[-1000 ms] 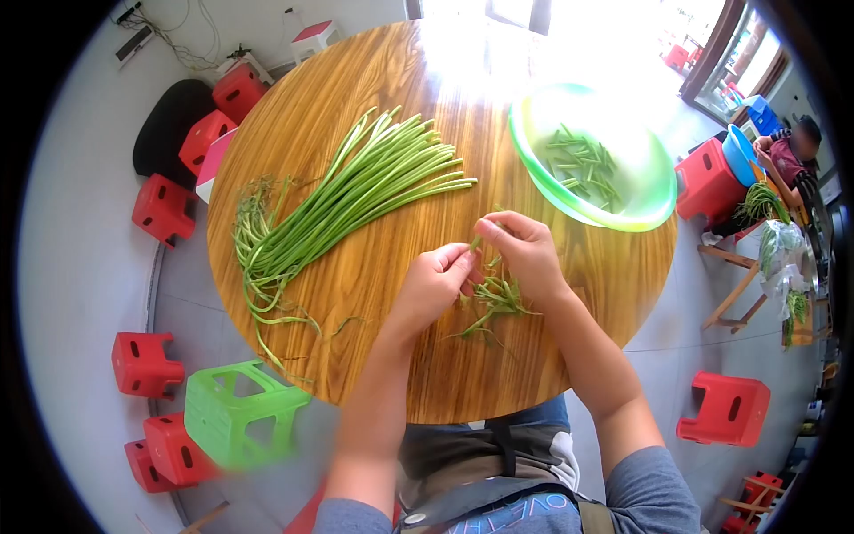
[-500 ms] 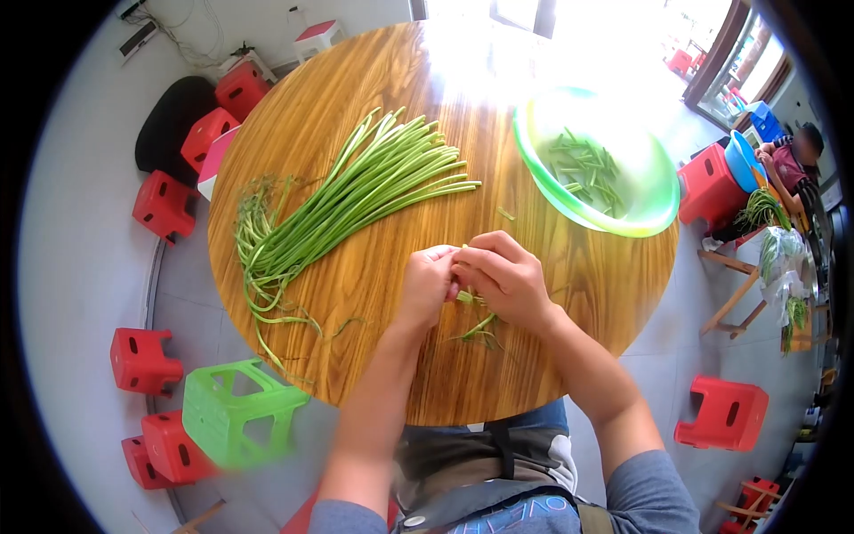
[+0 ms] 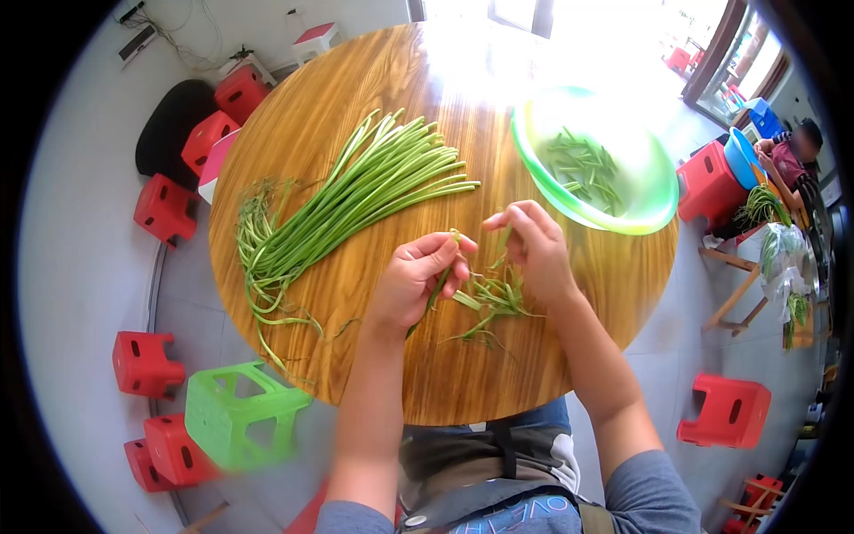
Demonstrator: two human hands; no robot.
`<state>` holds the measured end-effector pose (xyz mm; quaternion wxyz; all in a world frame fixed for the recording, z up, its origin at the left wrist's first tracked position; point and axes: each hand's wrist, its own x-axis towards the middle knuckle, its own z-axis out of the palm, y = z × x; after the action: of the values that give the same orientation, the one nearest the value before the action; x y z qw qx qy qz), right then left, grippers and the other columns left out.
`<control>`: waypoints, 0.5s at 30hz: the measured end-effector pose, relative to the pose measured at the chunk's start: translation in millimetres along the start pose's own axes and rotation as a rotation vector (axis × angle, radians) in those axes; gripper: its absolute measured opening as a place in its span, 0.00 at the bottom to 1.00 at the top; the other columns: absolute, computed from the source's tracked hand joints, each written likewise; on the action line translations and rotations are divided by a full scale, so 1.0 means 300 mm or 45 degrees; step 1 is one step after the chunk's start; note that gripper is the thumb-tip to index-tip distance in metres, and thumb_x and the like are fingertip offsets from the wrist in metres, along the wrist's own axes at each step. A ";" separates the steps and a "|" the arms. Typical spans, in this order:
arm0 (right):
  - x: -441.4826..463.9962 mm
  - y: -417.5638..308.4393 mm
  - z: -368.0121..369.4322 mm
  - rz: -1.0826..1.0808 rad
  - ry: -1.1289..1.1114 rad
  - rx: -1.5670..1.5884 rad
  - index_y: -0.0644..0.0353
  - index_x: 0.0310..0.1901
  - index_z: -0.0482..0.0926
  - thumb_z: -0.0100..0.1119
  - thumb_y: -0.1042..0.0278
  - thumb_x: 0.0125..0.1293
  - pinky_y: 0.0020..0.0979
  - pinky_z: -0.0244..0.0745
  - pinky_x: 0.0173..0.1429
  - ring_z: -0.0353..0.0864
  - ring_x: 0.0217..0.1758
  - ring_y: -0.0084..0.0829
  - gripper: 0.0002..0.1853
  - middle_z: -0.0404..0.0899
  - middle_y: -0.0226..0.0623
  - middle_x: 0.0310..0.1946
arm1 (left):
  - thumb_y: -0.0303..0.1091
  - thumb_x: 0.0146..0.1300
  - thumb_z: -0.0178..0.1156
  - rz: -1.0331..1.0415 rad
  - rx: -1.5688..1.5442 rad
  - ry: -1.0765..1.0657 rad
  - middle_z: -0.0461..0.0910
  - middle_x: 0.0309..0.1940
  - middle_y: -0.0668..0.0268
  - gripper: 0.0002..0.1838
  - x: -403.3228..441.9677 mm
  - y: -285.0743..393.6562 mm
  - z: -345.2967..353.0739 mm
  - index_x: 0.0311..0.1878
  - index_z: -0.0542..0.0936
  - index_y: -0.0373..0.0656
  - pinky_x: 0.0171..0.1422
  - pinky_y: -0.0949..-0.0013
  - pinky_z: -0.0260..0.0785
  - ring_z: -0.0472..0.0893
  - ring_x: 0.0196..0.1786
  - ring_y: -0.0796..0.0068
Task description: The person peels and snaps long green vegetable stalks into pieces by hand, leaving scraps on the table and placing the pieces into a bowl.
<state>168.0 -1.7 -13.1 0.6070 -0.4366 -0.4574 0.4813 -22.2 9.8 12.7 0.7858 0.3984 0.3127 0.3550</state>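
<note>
My left hand pinches a green garlic scape, whose tip pokes up above the thumb and whose stem hangs below the palm. To its right, apart from it, my right hand has its fingers pressed together; a thin green piece seems to show under them, too small to name. Several loose scape scraps lie on the wood below and between both hands. A large bunch of garlic scapes is spread at the left, curly ends toward me. Short cut pieces rest inside a green-rimmed bowl.
The round wooden table fills the middle. Red stools and a green stool stand on the floor around it. At the far right a person sits near a blue basin and more greens.
My hands have moved apart, the right one up and to the right. The scape in my left hand and more scraps on the table now show.
</note>
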 end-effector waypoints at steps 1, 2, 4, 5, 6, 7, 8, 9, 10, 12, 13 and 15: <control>0.000 -0.023 -0.004 0.287 -0.058 0.373 0.58 0.36 0.73 0.52 0.65 0.64 0.21 0.60 0.24 0.66 0.22 0.20 0.06 0.75 0.32 0.29 | 0.35 0.66 0.51 -0.031 0.066 -0.003 0.75 0.22 0.70 0.12 -0.001 0.001 0.007 0.41 0.78 0.37 0.24 0.82 0.58 0.67 0.20 0.84; -0.002 -0.035 0.010 0.407 -0.019 0.459 0.56 0.37 0.71 0.48 0.63 0.64 0.19 0.56 0.23 0.62 0.21 0.18 0.07 0.74 0.29 0.27 | 0.35 0.67 0.51 -0.012 0.157 -0.005 0.75 0.22 0.70 0.12 0.005 -0.007 0.009 0.42 0.78 0.37 0.24 0.82 0.57 0.67 0.20 0.85; -0.001 -0.028 0.010 0.497 -0.097 0.459 0.56 0.37 0.71 0.50 0.62 0.64 0.18 0.56 0.23 0.62 0.21 0.17 0.08 0.72 0.27 0.26 | 0.35 0.67 0.50 0.019 0.341 -0.010 0.75 0.23 0.71 0.12 0.018 -0.030 0.006 0.43 0.78 0.37 0.25 0.83 0.56 0.66 0.21 0.86; -0.001 -0.022 0.008 0.541 -0.136 0.460 0.56 0.37 0.71 0.51 0.61 0.65 0.18 0.56 0.23 0.61 0.21 0.16 0.08 0.72 0.26 0.25 | 0.34 0.67 0.50 0.006 0.346 0.001 0.74 0.24 0.71 0.11 0.019 -0.034 0.004 0.44 0.78 0.37 0.25 0.83 0.56 0.66 0.21 0.86; -0.003 -0.001 0.007 0.535 -0.170 0.441 0.57 0.37 0.73 0.55 0.62 0.64 0.16 0.55 0.22 0.62 0.21 0.14 0.08 0.70 0.24 0.23 | 0.33 0.67 0.50 -0.006 0.352 0.012 0.74 0.24 0.71 0.11 0.020 -0.035 0.002 0.44 0.78 0.37 0.25 0.82 0.57 0.66 0.21 0.86; -0.006 0.011 0.012 0.330 -0.176 0.148 0.58 0.37 0.74 0.57 0.63 0.63 0.17 0.56 0.22 0.62 0.21 0.14 0.08 0.70 0.23 0.22 | 0.33 0.67 0.50 -0.016 0.358 0.023 0.74 0.24 0.71 0.11 0.022 -0.036 -0.001 0.44 0.78 0.37 0.25 0.82 0.57 0.66 0.21 0.87; -0.009 0.021 0.024 0.123 -0.180 -0.143 0.59 0.37 0.74 0.58 0.64 0.62 0.17 0.56 0.22 0.63 0.21 0.14 0.08 0.70 0.22 0.22 | 0.32 0.67 0.49 0.003 0.361 0.024 0.75 0.25 0.71 0.11 0.025 -0.043 -0.006 0.44 0.78 0.37 0.26 0.82 0.57 0.66 0.22 0.87; -0.014 0.027 0.036 -0.086 -0.182 -0.432 0.60 0.37 0.75 0.59 0.66 0.62 0.17 0.57 0.22 0.63 0.21 0.14 0.08 0.69 0.21 0.22 | 0.32 0.67 0.49 0.023 0.365 0.025 0.75 0.25 0.71 0.11 0.031 -0.055 -0.010 0.44 0.78 0.36 0.26 0.82 0.58 0.66 0.22 0.87; -0.023 0.026 0.046 -0.080 -0.167 -0.372 0.62 0.35 0.76 0.61 0.70 0.60 0.22 0.62 0.23 0.66 0.20 0.16 0.06 0.70 0.24 0.20 | 0.31 0.67 0.49 0.042 0.368 0.026 0.75 0.25 0.71 0.11 0.035 -0.064 -0.011 0.44 0.78 0.36 0.27 0.82 0.58 0.66 0.22 0.87; -0.027 0.040 0.060 -0.353 -0.090 -0.618 0.63 0.33 0.76 0.61 0.71 0.58 0.24 0.64 0.24 0.68 0.20 0.20 0.06 0.72 0.29 0.20 | 0.31 0.67 0.49 0.022 0.418 0.048 0.75 0.25 0.71 0.11 0.044 -0.071 -0.009 0.43 0.77 0.35 0.27 0.81 0.60 0.67 0.22 0.86; -0.026 0.045 0.063 -0.490 -0.053 -0.740 0.63 0.33 0.76 0.62 0.72 0.58 0.25 0.65 0.25 0.69 0.20 0.21 0.05 0.72 0.31 0.20 | 0.31 0.67 0.49 0.013 0.443 0.062 0.74 0.24 0.71 0.11 0.046 -0.073 -0.009 0.43 0.77 0.34 0.28 0.81 0.61 0.67 0.22 0.86; -0.022 0.036 0.063 -0.601 0.041 -0.806 0.63 0.32 0.76 0.62 0.73 0.57 0.26 0.66 0.26 0.70 0.21 0.26 0.05 0.73 0.35 0.21 | 0.31 0.67 0.49 -0.008 0.542 0.050 0.75 0.23 0.71 0.11 0.033 -0.067 -0.003 0.42 0.77 0.33 0.28 0.81 0.61 0.67 0.22 0.86</control>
<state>146.7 -4.9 -20.7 0.5435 -0.4925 -0.6615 0.1566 -11.3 9.5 -7.0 0.6788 0.5473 0.3972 0.2863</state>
